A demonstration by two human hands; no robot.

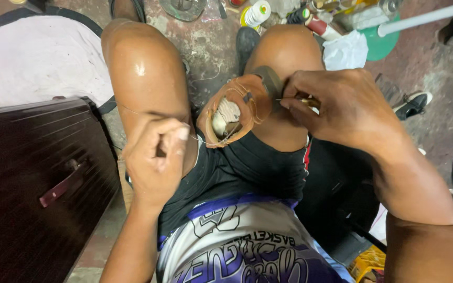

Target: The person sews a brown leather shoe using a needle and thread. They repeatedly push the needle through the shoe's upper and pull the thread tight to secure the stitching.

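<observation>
Between the person's bare knees sits a tan leather shoe (239,107), wedged there so it stays steady for sewing. Right hand (336,107), its grip pinching a thin brass-handled awl (302,100), presses at the dark sole edge. Left hand (155,157), fisted, pulls a fine pale thread (205,142) taut.

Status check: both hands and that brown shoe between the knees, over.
Left hand fisted, pulling thread taut. Right hand pressing an awl into the brown shoe, which is clamped between the knees. Nothing blocking.
</observation>
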